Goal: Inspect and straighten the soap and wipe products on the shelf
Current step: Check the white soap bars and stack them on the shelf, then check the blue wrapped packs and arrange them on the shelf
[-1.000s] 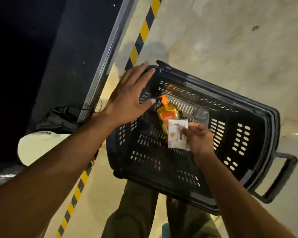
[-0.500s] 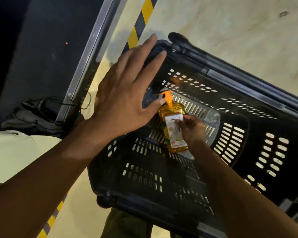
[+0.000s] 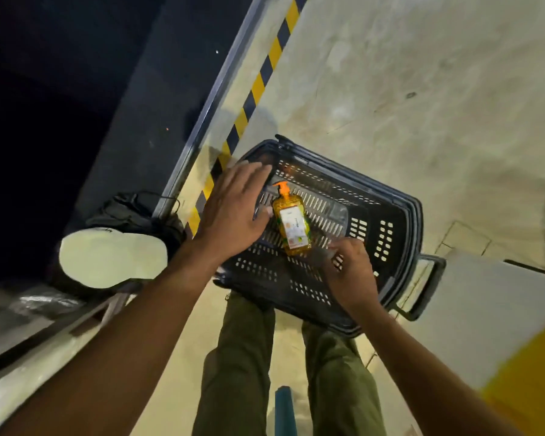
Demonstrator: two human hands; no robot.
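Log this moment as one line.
soap bottle lying flat in basket | left hand open at basket rim | right hand beside bottle base, grip blurred

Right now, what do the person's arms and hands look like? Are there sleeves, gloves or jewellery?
Both forearms are bare to the frame edge; no sleeves show. The left hand and right hand wear no gloves, and neither wrist carries a watch or bracelet.

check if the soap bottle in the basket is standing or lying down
Lying down. The soap bottle rests flat on the floor of the basket, label facing up.
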